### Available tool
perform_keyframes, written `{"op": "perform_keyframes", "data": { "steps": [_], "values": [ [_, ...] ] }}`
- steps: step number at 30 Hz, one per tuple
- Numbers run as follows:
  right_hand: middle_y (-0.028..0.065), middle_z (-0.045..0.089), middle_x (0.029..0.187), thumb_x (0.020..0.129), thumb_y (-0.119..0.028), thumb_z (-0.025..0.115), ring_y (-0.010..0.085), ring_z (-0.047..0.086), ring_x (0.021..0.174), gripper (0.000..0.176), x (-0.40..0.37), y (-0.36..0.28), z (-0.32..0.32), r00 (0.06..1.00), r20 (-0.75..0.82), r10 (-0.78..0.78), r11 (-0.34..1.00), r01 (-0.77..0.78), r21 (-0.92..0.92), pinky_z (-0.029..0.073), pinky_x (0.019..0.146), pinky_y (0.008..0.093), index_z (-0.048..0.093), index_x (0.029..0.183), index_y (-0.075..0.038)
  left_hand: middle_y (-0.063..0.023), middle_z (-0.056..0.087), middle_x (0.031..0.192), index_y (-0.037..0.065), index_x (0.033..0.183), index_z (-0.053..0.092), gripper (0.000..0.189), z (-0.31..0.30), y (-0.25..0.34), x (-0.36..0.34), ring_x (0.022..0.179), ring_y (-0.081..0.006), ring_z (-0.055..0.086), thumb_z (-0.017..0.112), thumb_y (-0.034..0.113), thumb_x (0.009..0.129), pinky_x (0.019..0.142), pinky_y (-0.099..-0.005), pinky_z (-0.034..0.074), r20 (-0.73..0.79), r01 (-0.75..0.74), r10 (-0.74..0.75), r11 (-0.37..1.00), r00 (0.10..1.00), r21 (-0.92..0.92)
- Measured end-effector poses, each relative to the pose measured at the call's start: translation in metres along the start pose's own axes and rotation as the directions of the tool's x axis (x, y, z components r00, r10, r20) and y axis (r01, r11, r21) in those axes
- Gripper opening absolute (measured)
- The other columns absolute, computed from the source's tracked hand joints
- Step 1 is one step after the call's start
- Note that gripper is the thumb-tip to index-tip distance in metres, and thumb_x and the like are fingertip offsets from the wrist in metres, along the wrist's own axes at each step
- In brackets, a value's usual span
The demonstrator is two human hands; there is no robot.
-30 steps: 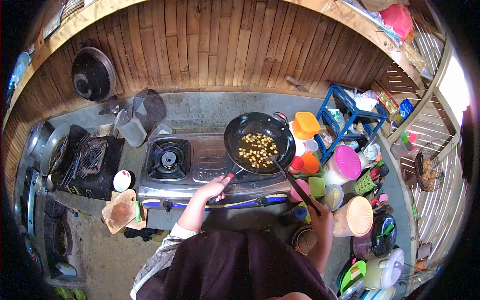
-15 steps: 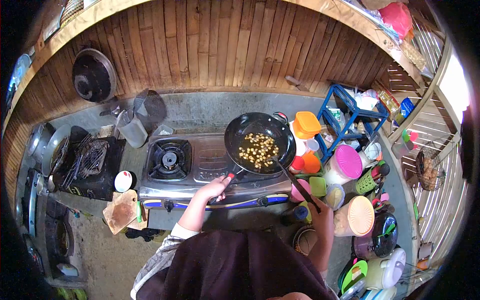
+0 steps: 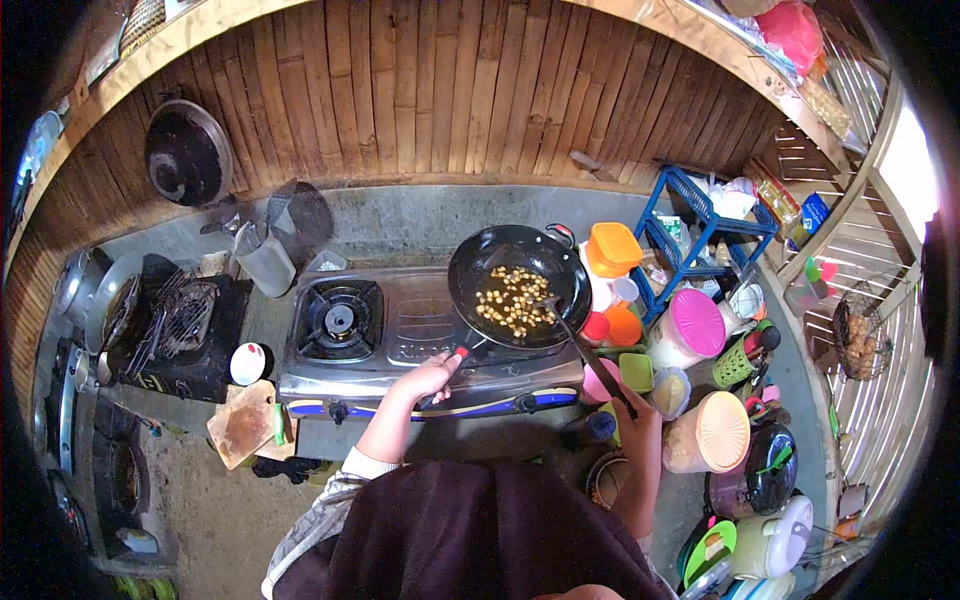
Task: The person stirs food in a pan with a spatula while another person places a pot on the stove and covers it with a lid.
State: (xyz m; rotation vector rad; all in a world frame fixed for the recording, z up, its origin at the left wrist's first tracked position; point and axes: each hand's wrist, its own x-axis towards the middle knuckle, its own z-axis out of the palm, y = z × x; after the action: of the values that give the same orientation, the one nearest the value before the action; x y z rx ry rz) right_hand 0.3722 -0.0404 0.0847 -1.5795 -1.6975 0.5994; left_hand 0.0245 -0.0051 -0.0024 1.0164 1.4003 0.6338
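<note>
A black wok [image 3: 487, 258] sits over the right burner of the gas stove [image 3: 420, 367]. Inside it, small yellow-brown pieces of food [image 3: 515, 300] lie in what looks like oil. My left hand [image 3: 432, 377] is closed around the wok's long handle, which has a red part near the pan. With my right hand [image 3: 637, 415] I grip a dark, long-handled spatula [image 3: 585, 347]. The spatula's blade rests in the wok at the right side of the food. The left burner [image 3: 339, 320] has nothing on it.
Colourful lidded containers, an orange box [image 3: 613, 249] and a pink-lidded tub [image 3: 697, 322] among them, crowd the counter close to my right hand. A blue rack [image 3: 690, 235] stands behind. To the left are a cutting board [image 3: 243, 425], a white bowl [image 3: 247, 364] and a sooty grill stove [image 3: 185, 340].
The spatula's blade has shifted slightly up within the wok, and my right hand has moved a little up and left. Some food pieces have changed position. My left hand holds still.
</note>
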Motion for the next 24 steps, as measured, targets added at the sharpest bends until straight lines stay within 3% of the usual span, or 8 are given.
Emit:
{"op": "perform_keyframes", "data": {
  "steps": [4,6,10,13,22,24],
  "values": [
    [0.0169,0.065,0.093,0.081,-0.012,0.061,0.0160,0.061,0.083,0.032,0.003,0.000,0.004,1.000,0.015,0.026,1.000,-0.026,-0.006,0.046,0.076,0.0292,0.059,0.110,0.001,-0.0040,0.047,0.056,0.006,0.114,0.039,0.036,0.000,0.001,-0.002,0.039,-0.0093,0.044,0.033,0.037,0.096,0.035,-0.0227,0.036,0.005,0.006,-0.006,1.000,1.000,0.010],
    [0.0203,0.064,0.086,0.079,-0.014,0.063,0.0325,0.064,0.081,0.026,0.005,0.006,0.010,0.998,-0.050,-0.034,0.999,0.033,-0.029,0.048,0.070,0.0362,0.063,0.103,-0.003,-0.0045,0.048,0.056,0.007,0.117,0.037,0.037,0.001,0.002,-0.003,0.039,-0.0092,0.044,0.033,0.037,0.095,0.035,-0.0228,0.036,0.004,-0.001,0.001,1.000,1.000,0.018],
    [0.0205,0.064,0.088,0.080,-0.015,0.063,0.0319,0.064,0.083,0.027,0.006,0.008,0.013,0.997,-0.045,-0.061,0.997,0.059,-0.046,0.048,0.071,0.0350,0.063,0.104,-0.003,-0.0048,0.048,0.056,0.008,0.122,0.034,0.040,0.001,0.003,-0.003,0.038,-0.0090,0.043,0.033,0.038,0.095,0.035,-0.0224,0.036,0.018,0.029,-0.029,1.000,0.999,-0.001],
    [0.0209,0.064,0.090,0.081,-0.014,0.061,0.0311,0.064,0.084,0.027,0.005,0.004,0.012,1.000,-0.006,-0.019,0.999,0.019,0.039,0.048,0.073,0.0346,0.062,0.105,-0.003,-0.0050,0.049,0.056,0.009,0.126,0.031,0.042,0.002,0.003,-0.005,0.037,-0.0086,0.042,0.033,0.038,0.095,0.035,-0.0220,0.036,0.020,0.059,-0.058,0.998,0.998,-0.037],
    [0.0232,0.062,0.089,0.081,-0.018,0.061,0.0343,0.063,0.083,0.028,0.012,0.002,0.008,0.999,0.038,-0.028,0.993,0.032,-0.112,0.048,0.072,0.0364,0.062,0.106,-0.004,-0.0038,0.047,0.056,0.011,0.128,0.031,0.043,0.004,0.003,-0.004,0.037,-0.0078,0.041,0.034,0.039,0.095,0.035,-0.0210,0.035,0.001,0.062,-0.062,0.998,0.998,-0.026],
    [0.0242,0.061,0.088,0.081,-0.021,0.062,0.0362,0.062,0.081,0.030,0.014,-0.006,0.004,0.994,0.102,0.030,0.994,-0.018,-0.111,0.048,0.070,0.0379,0.062,0.107,-0.007,-0.0029,0.046,0.056,0.011,0.128,0.030,0.043,0.003,0.000,-0.002,0.038,-0.0078,0.041,0.034,0.038,0.095,0.035,-0.0209,0.035,0.008,0.039,-0.039,0.999,0.999,-0.018]
  ]
}}
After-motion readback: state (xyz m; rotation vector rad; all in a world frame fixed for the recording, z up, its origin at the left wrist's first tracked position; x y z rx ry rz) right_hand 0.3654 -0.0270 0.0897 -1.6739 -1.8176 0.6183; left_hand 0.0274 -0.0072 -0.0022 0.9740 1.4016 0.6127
